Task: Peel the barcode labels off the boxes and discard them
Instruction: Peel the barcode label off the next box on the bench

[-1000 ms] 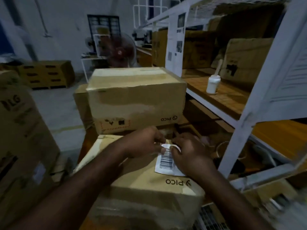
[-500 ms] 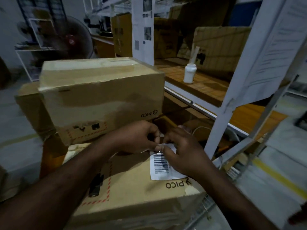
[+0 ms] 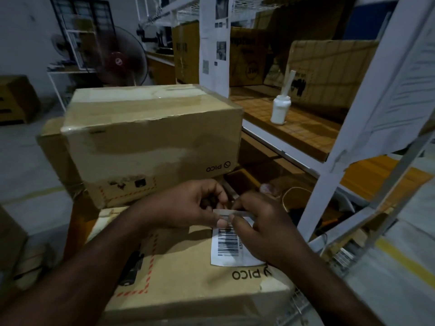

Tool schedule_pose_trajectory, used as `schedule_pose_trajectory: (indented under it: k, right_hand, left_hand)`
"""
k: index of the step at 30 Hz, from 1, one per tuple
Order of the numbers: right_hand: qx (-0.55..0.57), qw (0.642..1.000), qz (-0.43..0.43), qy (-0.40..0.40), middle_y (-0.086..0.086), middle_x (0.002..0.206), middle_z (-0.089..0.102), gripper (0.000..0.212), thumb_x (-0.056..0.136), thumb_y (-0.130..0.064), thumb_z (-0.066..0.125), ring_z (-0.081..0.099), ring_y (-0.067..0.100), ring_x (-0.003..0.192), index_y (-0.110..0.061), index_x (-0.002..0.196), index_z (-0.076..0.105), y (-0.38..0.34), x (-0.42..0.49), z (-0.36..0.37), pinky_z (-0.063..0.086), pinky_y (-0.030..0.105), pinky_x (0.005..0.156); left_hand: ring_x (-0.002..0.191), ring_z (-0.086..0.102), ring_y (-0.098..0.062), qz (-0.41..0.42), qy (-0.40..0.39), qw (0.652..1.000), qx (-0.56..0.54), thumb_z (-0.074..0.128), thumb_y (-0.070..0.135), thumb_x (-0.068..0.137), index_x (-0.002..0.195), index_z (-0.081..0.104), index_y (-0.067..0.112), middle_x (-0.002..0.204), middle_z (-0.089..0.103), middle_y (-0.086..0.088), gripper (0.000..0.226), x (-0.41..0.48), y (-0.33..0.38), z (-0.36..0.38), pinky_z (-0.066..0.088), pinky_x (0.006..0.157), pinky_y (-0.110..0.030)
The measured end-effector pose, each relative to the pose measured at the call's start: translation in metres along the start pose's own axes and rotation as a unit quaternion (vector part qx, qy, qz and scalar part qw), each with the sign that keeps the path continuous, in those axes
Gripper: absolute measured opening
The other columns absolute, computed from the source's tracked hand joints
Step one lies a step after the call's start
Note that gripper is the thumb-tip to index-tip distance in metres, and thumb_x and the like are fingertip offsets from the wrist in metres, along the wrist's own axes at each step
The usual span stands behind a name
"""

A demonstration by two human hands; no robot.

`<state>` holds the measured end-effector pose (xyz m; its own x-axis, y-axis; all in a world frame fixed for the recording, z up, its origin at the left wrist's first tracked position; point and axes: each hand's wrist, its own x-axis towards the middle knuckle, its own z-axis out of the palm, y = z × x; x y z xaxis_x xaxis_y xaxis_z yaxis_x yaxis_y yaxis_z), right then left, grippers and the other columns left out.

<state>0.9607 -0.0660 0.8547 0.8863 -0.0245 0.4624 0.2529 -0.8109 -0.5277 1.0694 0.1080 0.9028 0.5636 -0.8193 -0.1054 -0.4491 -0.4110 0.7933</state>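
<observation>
A white barcode label (image 3: 229, 248) is stuck on top of the near cardboard PICO box (image 3: 188, 271), close to its right edge. My left hand (image 3: 188, 205) and my right hand (image 3: 263, 229) meet at the label's far edge. Both pinch that edge, which is lifted and folded back off the cardboard. The rest of the label lies flat on the box. A second PICO box (image 3: 150, 137) stands just behind, with no label visible on its near face.
A white metal shelf rack (image 3: 329, 168) rises on the right, with paper sheets taped to its posts. On its wooden shelf stand a white bottle (image 3: 280, 109) and more cartons. A fan (image 3: 120, 60) and another carton (image 3: 16, 100) are at the back left.
The view has swung right and closer to the near box. Both hands stayed at the label's far edge, and that edge has curled up a little more.
</observation>
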Motion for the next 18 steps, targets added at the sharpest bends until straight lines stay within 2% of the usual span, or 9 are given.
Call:
schedule_pose_trajectory:
  k: [2, 3, 5, 7, 10, 13, 14, 16, 18]
  right_hand:
    - [-0.004, 1.000, 0.000, 0.011, -0.021, 0.083, 0.051, 0.014, 0.087, -0.042, 0.051, 0.052, 0.004, 0.084, -0.032, 0.091, 0.059, -0.001, -0.001, -0.001, 0.050, 0.035, 0.069]
    - [-0.006, 1.000, 0.000, 0.017, -0.022, 0.084, 0.052, 0.014, 0.087, -0.041, 0.052, 0.052, 0.003, 0.085, -0.031, 0.092, 0.061, -0.001, -0.002, -0.001, 0.050, 0.034, 0.070]
    - [-0.001, 1.000, 0.010, 0.020, -0.020, 0.086, 0.057, 0.014, 0.088, -0.042, 0.053, 0.056, 0.001, 0.085, -0.032, 0.094, 0.062, -0.003, -0.003, -0.003, 0.053, 0.033, 0.068]
    - [0.035, 0.998, 0.035, 0.026, -0.021, 0.090, 0.061, 0.019, 0.089, -0.046, 0.053, 0.061, -0.002, 0.086, -0.039, 0.105, 0.060, -0.007, -0.005, -0.006, 0.056, 0.027, 0.064]
    - [0.084, 0.990, 0.105, 0.046, -0.023, 0.096, 0.063, 0.037, 0.088, -0.042, 0.061, 0.061, -0.004, 0.091, -0.046, 0.123, 0.051, -0.011, -0.012, -0.015, 0.056, 0.022, 0.068]
    - [0.060, 0.982, 0.181, 0.009, -0.029, 0.107, 0.056, 0.044, 0.086, -0.041, 0.067, 0.058, -0.004, 0.088, -0.040, 0.127, 0.050, -0.015, -0.021, -0.016, 0.051, 0.017, 0.068]
    - [0.035, 0.983, 0.182, 0.002, -0.026, 0.112, 0.056, 0.045, 0.085, -0.044, 0.067, 0.057, -0.002, 0.093, -0.037, 0.127, 0.051, -0.016, -0.025, -0.013, 0.052, 0.019, 0.071]
    - [-0.010, 0.987, 0.159, 0.005, -0.014, 0.119, 0.056, 0.051, 0.081, -0.052, 0.063, 0.057, 0.007, 0.105, -0.031, 0.127, 0.055, -0.017, -0.028, -0.007, 0.055, 0.032, 0.083]
    - [-0.019, 0.988, 0.151, 0.003, -0.011, 0.116, 0.056, 0.057, 0.075, -0.060, 0.052, 0.056, 0.010, 0.107, -0.028, 0.122, 0.060, -0.017, -0.029, -0.005, 0.054, 0.037, 0.086]
  left_hand:
    - [0.090, 0.069, -0.013, -0.012, -0.025, 0.999, 0.017, 0.082, 0.028, 0.077, 0.110, 0.062, 0.030, 0.103, 0.070, 0.003, 0.038, -0.002, 0.000, 0.001, 0.059, 0.078, -0.036]
    - [0.089, 0.070, -0.011, -0.007, -0.037, 0.999, 0.033, 0.081, 0.030, 0.078, 0.108, 0.064, 0.031, 0.102, 0.071, 0.006, 0.034, -0.002, 0.002, 0.003, 0.059, 0.077, -0.033]
    - [0.083, 0.069, -0.006, 0.004, -0.043, 0.996, 0.076, 0.078, 0.030, 0.082, 0.093, 0.067, 0.031, 0.091, 0.072, 0.010, 0.016, -0.001, 0.005, 0.007, 0.056, 0.072, -0.028]
    - [0.080, 0.069, -0.005, 0.003, -0.030, 0.994, 0.102, 0.076, 0.027, 0.084, 0.084, 0.067, 0.031, 0.084, 0.072, 0.011, 0.009, 0.001, 0.006, 0.010, 0.056, 0.071, -0.030]
    - [0.072, 0.067, -0.001, 0.005, -0.022, 0.997, 0.071, 0.076, 0.023, 0.084, 0.082, 0.069, 0.029, 0.076, 0.072, 0.015, 0.009, 0.000, 0.003, 0.008, 0.052, 0.066, -0.025]
    - [0.069, 0.067, 0.000, 0.010, -0.028, 0.999, 0.035, 0.077, 0.021, 0.084, 0.080, 0.069, 0.025, 0.074, 0.072, 0.014, 0.009, -0.002, 0.003, 0.006, 0.051, 0.065, -0.024]
    - [0.069, 0.066, 0.001, 0.012, -0.029, 0.999, 0.029, 0.077, 0.020, 0.083, 0.080, 0.069, 0.025, 0.073, 0.072, 0.014, 0.009, -0.002, 0.003, 0.005, 0.050, 0.064, -0.023]
    - [0.069, 0.067, 0.002, 0.020, -0.034, 0.999, 0.014, 0.077, 0.017, 0.084, 0.081, 0.070, 0.021, 0.074, 0.072, 0.014, 0.008, -0.002, 0.003, 0.005, 0.049, 0.062, -0.019]
    - [0.068, 0.067, 0.001, 0.026, -0.040, 0.999, -0.002, 0.076, 0.014, 0.084, 0.083, 0.071, 0.018, 0.073, 0.073, 0.012, 0.007, -0.003, 0.004, 0.004, 0.048, 0.060, -0.018]
